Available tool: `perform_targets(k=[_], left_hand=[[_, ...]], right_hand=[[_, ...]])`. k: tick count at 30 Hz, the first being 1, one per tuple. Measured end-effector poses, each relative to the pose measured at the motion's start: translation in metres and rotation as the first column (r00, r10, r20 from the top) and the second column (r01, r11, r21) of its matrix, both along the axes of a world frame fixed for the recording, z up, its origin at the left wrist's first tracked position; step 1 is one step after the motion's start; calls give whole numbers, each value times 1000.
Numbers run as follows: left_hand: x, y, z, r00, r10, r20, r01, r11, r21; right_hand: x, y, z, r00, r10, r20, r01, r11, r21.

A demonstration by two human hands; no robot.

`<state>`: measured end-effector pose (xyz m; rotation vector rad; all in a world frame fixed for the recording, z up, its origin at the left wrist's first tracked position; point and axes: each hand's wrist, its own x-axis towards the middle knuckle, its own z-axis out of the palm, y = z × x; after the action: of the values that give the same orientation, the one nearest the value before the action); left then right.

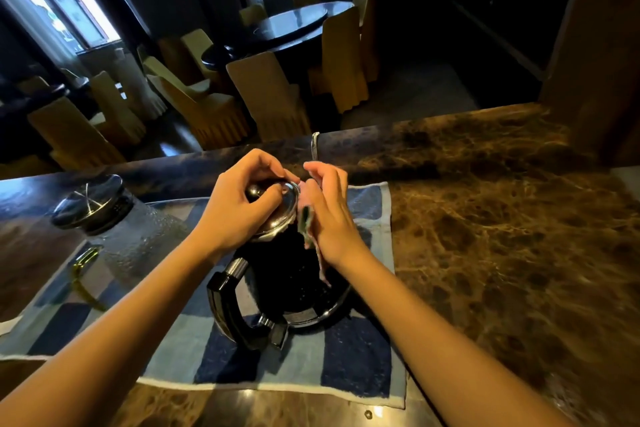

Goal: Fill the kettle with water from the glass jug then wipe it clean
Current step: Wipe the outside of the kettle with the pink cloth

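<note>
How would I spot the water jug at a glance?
On the brown marble counter lies a blue striped towel. The glass jug stands at its left end, beside the black kettle; only the jug has a clear, textured body under a dark round lid.

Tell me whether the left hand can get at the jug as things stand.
Probably yes: the jug stands just left of the kettle, nothing between it and the left hand, which must first let go of the lid.
</note>
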<state>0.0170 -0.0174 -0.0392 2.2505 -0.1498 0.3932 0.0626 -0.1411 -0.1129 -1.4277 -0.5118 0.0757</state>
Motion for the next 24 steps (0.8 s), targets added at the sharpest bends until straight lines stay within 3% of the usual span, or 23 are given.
perform_targets(k=[4, 6, 11, 14, 18, 24], left_hand=[[0, 0, 1, 1000, -2, 4, 2, 1000, -13], [1, -1, 1, 1000, 1, 3, -1, 1000, -1], [2, -3, 2, 999, 13, 37, -15, 998, 65], [2, -3, 2, 997, 54, 48, -59, 993, 103], [1, -5, 4, 997, 73, 37, -78, 986, 146], [1, -6, 5, 991, 126, 34, -129, 981, 143]], right_hand=[[-15, -10, -30, 997, -65, -45, 54, 976, -209], [-35, -18, -38, 995, -92, -37, 83, 977, -197], [-27, -9, -8, 999, -17, 29, 16, 999, 36], [-5, 0, -24, 998, -32, 46, 39, 986, -163], [-31, -11, -58, 981, -159, -107, 139, 975, -175], [-61, -4, -19, 992, -58, 115, 59, 998, -2]])
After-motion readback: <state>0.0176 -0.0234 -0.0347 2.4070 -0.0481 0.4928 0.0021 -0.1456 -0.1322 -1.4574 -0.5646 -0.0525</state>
